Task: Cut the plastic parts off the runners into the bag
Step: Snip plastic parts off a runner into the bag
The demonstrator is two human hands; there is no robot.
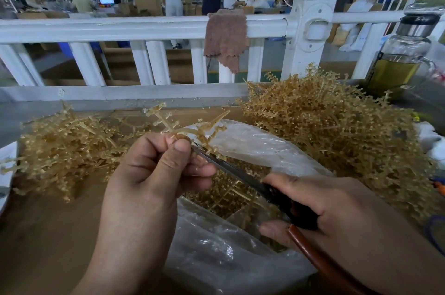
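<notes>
The left hand (154,174) is curled, thumb and forefinger pinching the stem of a tan plastic runner (190,127) whose branches, studded with small parts, fan up and to the right above the bag's mouth. The right hand (325,210) is wrapped round the black handles of a pair of scissors (240,174). Its fingers are closed on the grip, and the blades point up and left to the runner, just beside the left fingertips. The blades look nearly closed at the runner, though the exact cut point is hidden by the thumb. A reddish-brown rod (313,251) runs from under the right fingers towards the lower edge; what it belongs to cannot be told.

Directly beneath both hands lies a clear plastic bag (252,148), crumpled and open, with tan pieces (226,196) visible inside it.

The bag sits on a brown table (48,222). A low heap of tan runners (67,148) lies to the left of the hands, and a taller, denser heap (325,126) rises to the right.

Beyond the table stands a white railing (120,27) with a brown cloth (225,39) draped over its top rail. At far right is a glass bottle (402,61) with yellowish liquid and a metal cap. Past the railing, several people stand or sit among cardboard boxes.
</notes>
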